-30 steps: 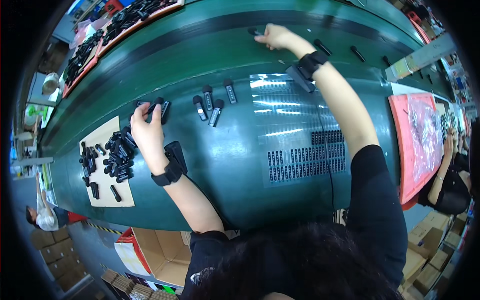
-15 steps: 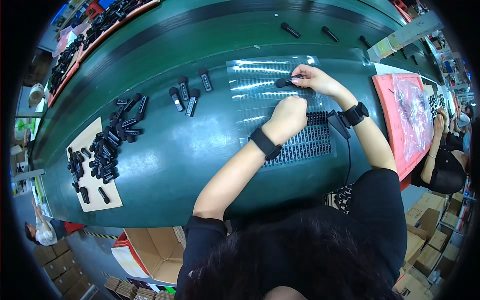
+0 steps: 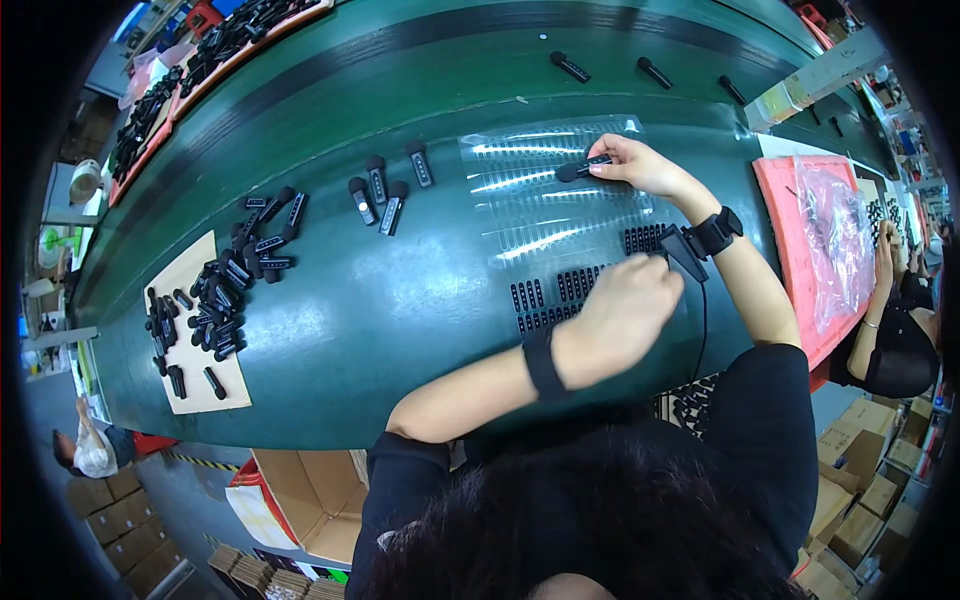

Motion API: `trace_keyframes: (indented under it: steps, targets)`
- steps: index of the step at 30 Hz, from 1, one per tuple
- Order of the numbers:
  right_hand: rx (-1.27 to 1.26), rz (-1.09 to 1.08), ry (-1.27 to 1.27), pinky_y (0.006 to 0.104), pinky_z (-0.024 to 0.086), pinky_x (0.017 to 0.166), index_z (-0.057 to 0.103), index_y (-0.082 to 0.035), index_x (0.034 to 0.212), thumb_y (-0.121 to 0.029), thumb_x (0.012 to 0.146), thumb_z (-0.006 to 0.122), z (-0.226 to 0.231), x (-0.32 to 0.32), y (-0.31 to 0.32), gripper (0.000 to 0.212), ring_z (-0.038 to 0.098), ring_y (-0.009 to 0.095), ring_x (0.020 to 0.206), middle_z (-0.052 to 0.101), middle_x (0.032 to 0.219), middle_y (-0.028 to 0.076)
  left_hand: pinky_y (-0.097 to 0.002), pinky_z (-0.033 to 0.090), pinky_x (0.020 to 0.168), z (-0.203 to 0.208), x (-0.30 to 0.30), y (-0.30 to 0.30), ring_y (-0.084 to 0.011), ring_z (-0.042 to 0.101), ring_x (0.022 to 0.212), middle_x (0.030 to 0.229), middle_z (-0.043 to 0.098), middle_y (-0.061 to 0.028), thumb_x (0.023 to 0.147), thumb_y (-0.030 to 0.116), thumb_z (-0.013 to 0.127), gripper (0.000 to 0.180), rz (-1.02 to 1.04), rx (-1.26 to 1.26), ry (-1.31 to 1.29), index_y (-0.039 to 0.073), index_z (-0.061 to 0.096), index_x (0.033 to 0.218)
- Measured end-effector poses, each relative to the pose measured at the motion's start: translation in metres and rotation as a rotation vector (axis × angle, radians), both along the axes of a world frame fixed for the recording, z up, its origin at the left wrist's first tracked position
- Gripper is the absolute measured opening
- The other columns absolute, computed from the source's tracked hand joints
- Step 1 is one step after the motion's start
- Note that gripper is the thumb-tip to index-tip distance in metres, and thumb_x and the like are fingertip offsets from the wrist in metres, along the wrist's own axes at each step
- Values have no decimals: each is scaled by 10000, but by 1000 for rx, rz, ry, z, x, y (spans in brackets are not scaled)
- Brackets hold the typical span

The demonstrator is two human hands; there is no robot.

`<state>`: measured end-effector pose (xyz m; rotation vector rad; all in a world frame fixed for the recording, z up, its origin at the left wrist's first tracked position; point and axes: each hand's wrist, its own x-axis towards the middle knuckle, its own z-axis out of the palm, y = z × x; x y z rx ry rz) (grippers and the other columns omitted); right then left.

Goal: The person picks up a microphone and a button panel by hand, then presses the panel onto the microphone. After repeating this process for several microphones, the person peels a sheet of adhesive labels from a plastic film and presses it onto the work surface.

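A small black clip-on microphone point(image 3: 583, 168) with a round foam tip is pinched in my right hand point(image 3: 640, 166), held above a clear plastic sheet point(image 3: 490, 185) with rows of outlined slots. Nearer to me, my left hand point(image 3: 625, 315) is closed over rows of small black stickers point(image 3: 545, 318) and covers many of them. Its thumb and fingertips come together by the sheet's right part; whether anything is between them is hidden. A black wristband point(image 3: 543, 366) is on my left wrist. On the right wrist a black strapped device point(image 3: 716, 231) has a block and cable point(image 3: 704, 320) beside it.
Several microphones point(image 3: 378, 180) lie left of the sheet, with a larger heap point(image 3: 220, 300) beside a cardboard piece point(image 3: 205, 395). More microphones point(image 3: 570, 67) rest on the far green strip. A pink tray point(image 3: 785, 220) with plastic film stands right, near a co-worker point(image 3: 890, 330).
My left hand has moved from beside the right hand toward me and rightward, over the black stickers. My right hand keeps the microphone in nearly the same place.
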<state>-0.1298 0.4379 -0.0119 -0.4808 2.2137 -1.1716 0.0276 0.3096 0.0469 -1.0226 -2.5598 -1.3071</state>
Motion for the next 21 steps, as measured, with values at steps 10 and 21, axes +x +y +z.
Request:
trace_keyframes:
  steps: [10, 21]
  targets:
    - [-429, -196, 541, 192, 468, 572, 565, 12, 890, 0, 678, 650, 101, 87, -69, 229, 573, 90, 644, 593, 761, 52, -192, 392, 549, 61, 0, -106, -74, 505, 614, 663, 554, -24, 630, -88, 628, 510, 550, 606, -146, -27, 439, 1099]
    - [-521, -122, 778, 231, 469, 650, 560, 87, 855, 112, 570, 663, 119, 111, -91, 304, 588, 158, 702, 607, 782, 136, -155, 393, 543, 65, -10, -114, -57, 497, 553, 615, 538, -15, 635, -122, 569, 677, 423, 1073, -482, -54, 288, 1247]
